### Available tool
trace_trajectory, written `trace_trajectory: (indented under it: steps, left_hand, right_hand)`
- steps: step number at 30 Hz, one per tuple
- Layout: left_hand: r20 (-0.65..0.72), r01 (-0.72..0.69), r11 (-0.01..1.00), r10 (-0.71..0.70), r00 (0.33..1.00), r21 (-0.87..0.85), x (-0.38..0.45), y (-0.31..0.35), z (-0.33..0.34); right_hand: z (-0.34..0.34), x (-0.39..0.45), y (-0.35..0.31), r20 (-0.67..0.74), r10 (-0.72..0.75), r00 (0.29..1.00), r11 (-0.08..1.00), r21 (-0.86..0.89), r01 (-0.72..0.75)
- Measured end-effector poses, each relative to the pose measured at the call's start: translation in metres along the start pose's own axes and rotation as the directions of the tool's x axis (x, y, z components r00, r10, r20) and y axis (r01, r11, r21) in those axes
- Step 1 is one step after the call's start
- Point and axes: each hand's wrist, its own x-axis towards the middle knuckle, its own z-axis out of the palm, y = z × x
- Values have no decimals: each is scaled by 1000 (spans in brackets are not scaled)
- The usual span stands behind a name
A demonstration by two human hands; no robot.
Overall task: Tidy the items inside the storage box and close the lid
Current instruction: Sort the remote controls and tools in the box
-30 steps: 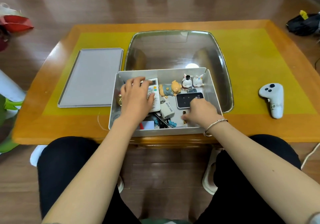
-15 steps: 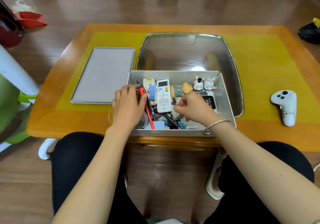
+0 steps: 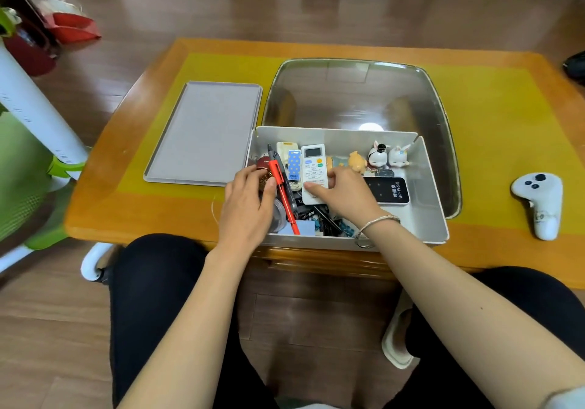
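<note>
In the storage box (image 3: 424, 168) on the bench (image 3: 506, 142), the right hand (image 3: 346, 195) pinches the light, stiff remote (image 3: 313, 172); the left hand (image 3: 247, 202) holds a red pen (image 3: 282, 188). The rigid lid (image 3: 205, 133) seems best lifted by its edges.

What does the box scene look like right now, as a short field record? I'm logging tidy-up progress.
box: storage box, open, at table's near edge
lid: lid, flat on table, left of box
left hand: left hand at the red pen
right hand: right hand fingers on white remote
figurines: two rabbit figurines upright at back wall
</note>
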Motion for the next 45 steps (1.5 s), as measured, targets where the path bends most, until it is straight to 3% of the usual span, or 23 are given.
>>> trace_trajectory:
  steps: [8, 13, 16, 22, 30, 36, 43, 45]
  left_hand:
    - [-44, 26, 999, -25, 999, 23, 2, 0, 4]
    - [-19, 36, 997, -35, 999, 61, 3, 2, 2]
    - [-46, 40, 984, -32, 998, 174, 9, 5, 0]
    - [-53, -25, 982, 36, 998, 188, 34, 17, -4]
    - [189, -59, 947, -2, 982, 316, 77, 26, -2]
    - [248, -26, 978, -27, 968, 209, 76, 26, -7]
    - [203, 27, 997, -11, 979, -72, 61, 21, -23]
    - [186, -16, 999, 23, 982, -43, 55, 15, -26]
  right_hand:
    - [4, 11, -7, 81, 46, 996, 995, 86, -53]
    - [-16, 3, 9, 29, 90, 996, 957, 275, -94]
    - [-28, -6, 21, 21, 81, 996, 952, 294, -84]
    - [-30, -15, 35, 87, 92, 992, 957, 266, -112]
    - [-21, -15, 35, 127, 57, 990, 961, 262, -89]
    - [-18, -14, 35, 195, 38, 980, 968, 236, -84]
    - [-19, -11, 28, 188, -158, 969, 987, 55, 150]
    - [-20, -7, 25, 217, -152, 964, 988, -5, 156]
